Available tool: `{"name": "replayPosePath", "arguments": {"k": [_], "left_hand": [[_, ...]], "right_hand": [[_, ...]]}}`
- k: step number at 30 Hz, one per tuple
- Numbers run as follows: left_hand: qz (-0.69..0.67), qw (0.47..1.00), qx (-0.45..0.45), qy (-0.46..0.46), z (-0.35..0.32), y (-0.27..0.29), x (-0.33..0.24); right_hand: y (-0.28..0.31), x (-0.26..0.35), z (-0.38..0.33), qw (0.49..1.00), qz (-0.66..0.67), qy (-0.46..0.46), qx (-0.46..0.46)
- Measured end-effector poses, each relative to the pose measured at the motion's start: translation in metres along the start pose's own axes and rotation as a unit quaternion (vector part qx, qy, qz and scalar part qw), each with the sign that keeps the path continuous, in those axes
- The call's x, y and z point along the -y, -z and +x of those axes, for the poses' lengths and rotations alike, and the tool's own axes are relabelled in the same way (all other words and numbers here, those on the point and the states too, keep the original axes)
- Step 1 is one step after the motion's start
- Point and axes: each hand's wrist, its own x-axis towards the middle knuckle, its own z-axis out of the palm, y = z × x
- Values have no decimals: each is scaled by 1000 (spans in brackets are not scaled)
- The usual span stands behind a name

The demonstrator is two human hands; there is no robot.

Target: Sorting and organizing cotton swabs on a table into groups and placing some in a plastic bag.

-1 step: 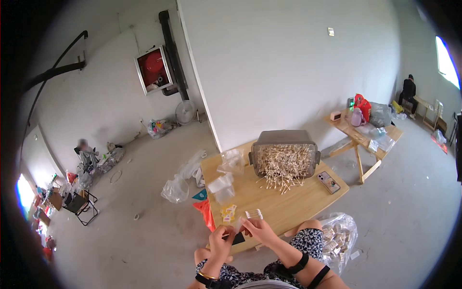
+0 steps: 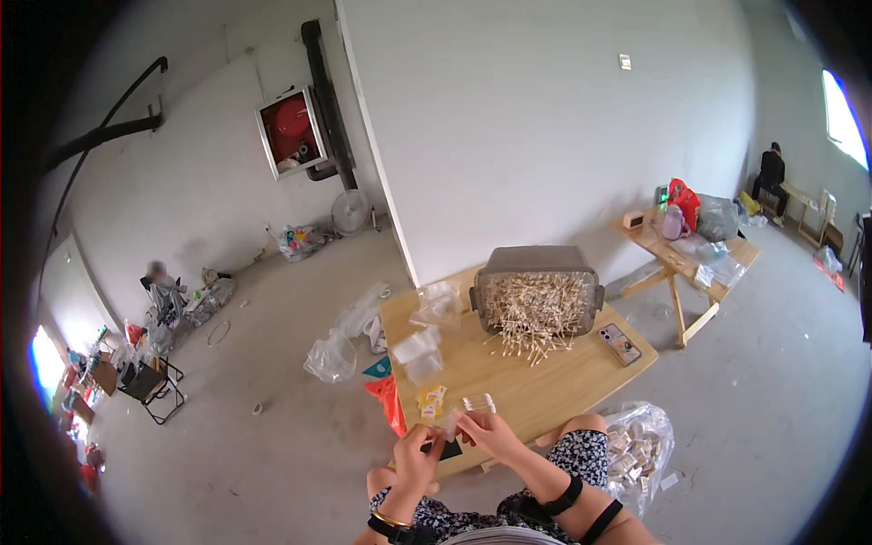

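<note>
Over the near edge of the wooden table, my two hands are close together. Between them is a small clear plastic bag. My right hand pinches it, and the fingers of my left hand are closed at its lower edge, though the exact grip is too small to make out. Just beyond my right hand sits a clear ribbed plastic piece, partly covered by the fingers. Yellow-and-white printed cards lie past my left hand. A dark flat object shows below the hands.
A grey tub lies on its side, spilling cotton swabs. A phone and clear bags are on the table. An orange bag hangs at its left edge. A bag of small packs stands by my right knee.
</note>
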Motion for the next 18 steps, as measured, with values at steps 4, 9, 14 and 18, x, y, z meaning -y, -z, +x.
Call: {"name": "replayPosePath", "arguments": {"k": [4,9,14,18], "left_hand": [[157,978,5,-136,-9,13,-15],[219,956,22,-193,-15,23,-30],[149,958,98,-225,-6,28,-47],[116,971,43,-203,-4,30,-41]], "right_hand": [[2,-12,2,998,-24,9,53],[4,-16,-6,997,2,32,64],[8,-2,-20,992,-65,93,47],[9,20,-31,988,-117,87,56]]}}
